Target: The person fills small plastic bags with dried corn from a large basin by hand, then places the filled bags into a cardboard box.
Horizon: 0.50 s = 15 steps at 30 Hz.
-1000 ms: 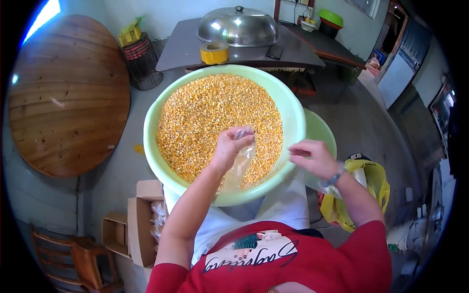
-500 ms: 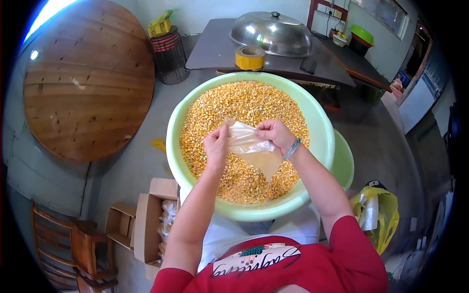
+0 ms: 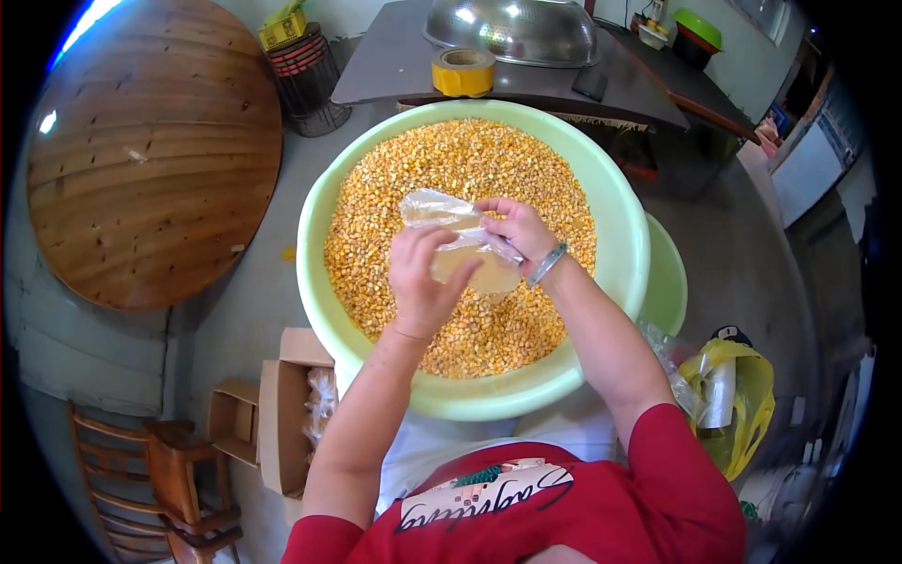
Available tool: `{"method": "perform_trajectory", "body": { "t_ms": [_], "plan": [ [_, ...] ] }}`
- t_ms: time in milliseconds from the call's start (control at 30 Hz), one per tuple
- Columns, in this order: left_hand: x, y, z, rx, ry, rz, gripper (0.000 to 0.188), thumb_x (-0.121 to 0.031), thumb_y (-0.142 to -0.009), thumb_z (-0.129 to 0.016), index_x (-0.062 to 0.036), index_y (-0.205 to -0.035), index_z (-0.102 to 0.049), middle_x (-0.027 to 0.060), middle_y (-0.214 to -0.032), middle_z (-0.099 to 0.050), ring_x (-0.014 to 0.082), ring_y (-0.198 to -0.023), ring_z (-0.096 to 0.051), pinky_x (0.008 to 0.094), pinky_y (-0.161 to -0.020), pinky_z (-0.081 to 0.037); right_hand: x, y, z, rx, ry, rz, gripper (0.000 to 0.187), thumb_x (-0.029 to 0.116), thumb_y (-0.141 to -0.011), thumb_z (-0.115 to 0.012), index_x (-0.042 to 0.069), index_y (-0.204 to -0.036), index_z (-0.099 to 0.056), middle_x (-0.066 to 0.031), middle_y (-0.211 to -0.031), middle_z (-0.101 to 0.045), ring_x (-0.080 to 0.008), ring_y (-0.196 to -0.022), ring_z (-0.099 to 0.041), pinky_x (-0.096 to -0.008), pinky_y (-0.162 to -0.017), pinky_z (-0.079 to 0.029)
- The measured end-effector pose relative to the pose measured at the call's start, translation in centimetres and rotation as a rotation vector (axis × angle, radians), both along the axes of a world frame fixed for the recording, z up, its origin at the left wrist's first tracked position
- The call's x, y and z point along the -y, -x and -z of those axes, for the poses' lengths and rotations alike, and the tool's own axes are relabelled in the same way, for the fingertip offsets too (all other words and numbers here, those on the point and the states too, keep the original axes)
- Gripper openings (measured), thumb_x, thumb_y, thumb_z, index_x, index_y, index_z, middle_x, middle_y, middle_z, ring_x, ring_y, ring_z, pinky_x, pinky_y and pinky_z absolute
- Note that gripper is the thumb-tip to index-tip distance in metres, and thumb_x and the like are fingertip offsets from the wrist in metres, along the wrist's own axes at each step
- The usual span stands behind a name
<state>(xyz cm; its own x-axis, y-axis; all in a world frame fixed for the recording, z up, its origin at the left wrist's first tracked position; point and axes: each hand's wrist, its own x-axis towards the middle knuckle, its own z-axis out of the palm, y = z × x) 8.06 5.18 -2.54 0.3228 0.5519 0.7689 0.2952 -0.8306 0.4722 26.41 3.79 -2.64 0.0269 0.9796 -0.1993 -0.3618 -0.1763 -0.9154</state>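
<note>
A clear plastic bag [image 3: 487,271] hangs over a heap of yellow corn kernels [image 3: 470,155], which fills a large pale green tub [image 3: 620,230] in front of me. The bag's upper side is pinched between the thumb and fingers of my right hand [image 3: 526,233], which has a bracelet at its wrist. My left hand [image 3: 425,280] is at the bag's left side, fingers bent forward and thumb held apart from them. Whether its fingertips touch the film is hard to see. Kernels show through the thin plastic.
Beyond the tub, a dark table [image 3: 385,61] holds a yellow tape roll [image 3: 463,73], a steel dome lid [image 3: 512,33] and a phone [image 3: 590,83]. Cardboard boxes [image 3: 282,423] with wrapped packs stand at left, near a wooden chair [image 3: 178,470]. A yellow plastic bag [image 3: 752,404] is at right.
My left hand has let go of the bag's edge, and its thumb has spread away. The bag's top now flares to the upper left. The view has tipped downward slightly.
</note>
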Motion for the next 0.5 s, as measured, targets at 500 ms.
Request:
{"method": "perform_trajectory", "body": {
  "t_ms": [500],
  "plan": [
    [-0.7, -1.1, 1.0, 0.693, 1.359, 0.486, 0.021, -0.005, -0.08, -0.06, -0.002, -0.1, -0.057, 0.0054, -0.086, -0.062, 0.0124, -0.072, -0.058, 0.0268, -0.064, -0.048, 0.6, -0.7, -1.1, -0.237, -0.265, -0.01, 0.043, 0.028, -0.086, -0.054, -0.003, -0.114, -0.047, -0.0125, -0.093, -0.06, -0.017, -0.085, -0.059, -0.0271, -0.078, -0.048]
  ]
}}
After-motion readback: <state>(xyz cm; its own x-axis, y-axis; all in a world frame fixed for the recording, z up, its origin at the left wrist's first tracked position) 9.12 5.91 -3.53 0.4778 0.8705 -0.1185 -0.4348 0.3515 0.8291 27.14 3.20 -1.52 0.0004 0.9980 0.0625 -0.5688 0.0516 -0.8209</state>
